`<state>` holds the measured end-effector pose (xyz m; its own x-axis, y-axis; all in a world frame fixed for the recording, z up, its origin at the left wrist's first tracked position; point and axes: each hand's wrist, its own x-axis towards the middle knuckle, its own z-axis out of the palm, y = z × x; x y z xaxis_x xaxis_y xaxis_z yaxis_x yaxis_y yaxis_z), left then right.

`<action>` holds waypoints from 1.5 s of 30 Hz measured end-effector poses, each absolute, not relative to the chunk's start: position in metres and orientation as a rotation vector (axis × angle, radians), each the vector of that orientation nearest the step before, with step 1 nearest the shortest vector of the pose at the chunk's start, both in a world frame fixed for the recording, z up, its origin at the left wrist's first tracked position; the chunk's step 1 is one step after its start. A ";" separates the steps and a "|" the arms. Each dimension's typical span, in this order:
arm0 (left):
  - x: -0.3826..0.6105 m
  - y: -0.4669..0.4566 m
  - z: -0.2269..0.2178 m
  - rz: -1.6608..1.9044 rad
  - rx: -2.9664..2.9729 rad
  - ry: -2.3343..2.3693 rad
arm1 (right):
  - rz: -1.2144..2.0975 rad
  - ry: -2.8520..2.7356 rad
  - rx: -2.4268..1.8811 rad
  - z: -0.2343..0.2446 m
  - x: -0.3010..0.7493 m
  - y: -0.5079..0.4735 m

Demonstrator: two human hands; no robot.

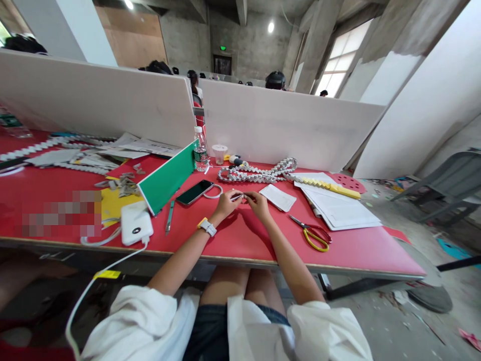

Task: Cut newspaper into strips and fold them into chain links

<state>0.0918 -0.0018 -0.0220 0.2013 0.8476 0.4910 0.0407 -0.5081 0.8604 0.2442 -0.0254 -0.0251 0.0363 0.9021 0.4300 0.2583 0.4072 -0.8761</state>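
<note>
The head view takes in a red tabletop [233, 240] with white partition panels [285, 125] standing along its far edge. With the hands as the centre of the dial, a stack of white papers [345, 213] lies at three o'clock, the yellow end of a zigzag folded chain [259, 174] resting across its top. A green board [169, 175] is propped up toward ten o'clock, and the grey-white part of the chain lies looped at one. Scissors [311, 233] with red and yellow handles sit at four o'clock, blades pointing back toward ten. The white power bank [136, 224], cable attached, is at eight; a dark phone [194, 193] lies at nine. A small white sheet [278, 197] is just beside the right hand, at three. At eleven are a water bottle [201, 152] and a clear cup [220, 154].

The left hand [227, 202] and right hand [259, 203] meet almost tip to tip above the tabletop, fingers curled and nearly closed in a pinch. Between their fingertips is a small whitish piece [236, 197], the smallest thing here; its exact shape is too small to tell.
</note>
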 end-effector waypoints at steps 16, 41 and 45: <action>0.083 0.003 -0.025 1.387 2.219 0.916 | 0.267 -1.656 -1.250 -0.020 0.245 -0.030; 0.089 -0.004 -0.027 1.585 2.455 0.987 | 0.280 -1.628 -1.152 -0.023 0.226 -0.039; 0.090 -0.004 -0.028 1.560 2.391 0.943 | 0.349 -1.609 -1.102 -0.025 0.226 -0.036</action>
<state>0.0902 -0.0042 -0.0280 0.2683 0.5667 0.7791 0.4269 -0.7949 0.4312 0.2262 -0.0360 -0.0248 0.0344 0.7934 0.6078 0.4704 0.5237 -0.7102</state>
